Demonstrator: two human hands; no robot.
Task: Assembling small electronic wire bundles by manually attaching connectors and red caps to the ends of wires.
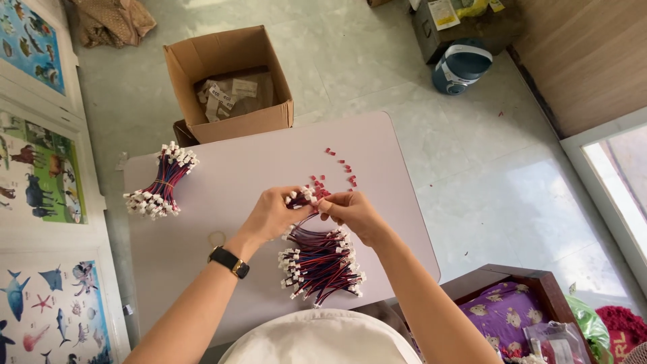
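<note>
Over the middle of a pale pink table (222,229), my left hand (273,212) and my right hand (354,212) meet and together pinch a few red-and-blue wires with white plug ends (304,196). Just below the hands lies a loose heap of the same wired connectors (320,263). A tied bundle of them (160,182) rests near the table's far left corner. Several small red connector caps (340,165) are scattered beyond my hands. My left wrist wears a black watch (229,261).
An open cardboard box (229,81) with paper-wrapped items stands on the tiled floor behind the table. A blue-and-white appliance (461,66) sits further right. A dark wooden box with purple cloth (505,303) is at the lower right. Animal posters (40,175) cover the left side.
</note>
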